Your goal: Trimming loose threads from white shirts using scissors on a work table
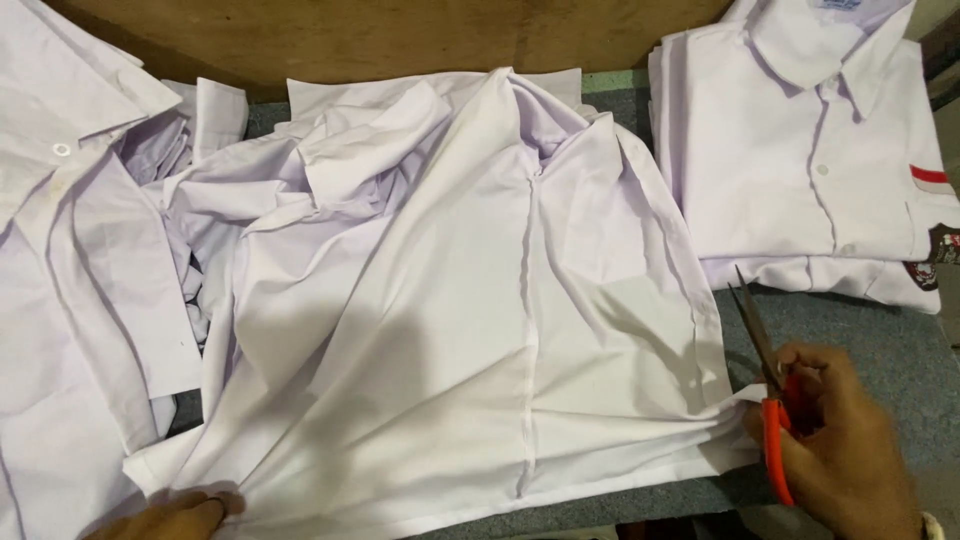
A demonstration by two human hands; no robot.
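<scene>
A white shirt [450, 300] lies spread and crumpled across the middle of the grey table, its centre seam running towards me. My left hand [175, 515] presses on its lower left hem at the bottom edge of the view. My right hand [840, 450] grips orange-handled scissors [770, 400] at the shirt's lower right corner. The blades point up and away, closed or nearly closed, beside the hem.
A stack of neatly folded white shirts [800, 150] with a red and white sleeve patch sits at the back right. More loose white shirts [70, 300] are piled on the left. A brown board [400, 35] runs behind the grey table surface [860, 340].
</scene>
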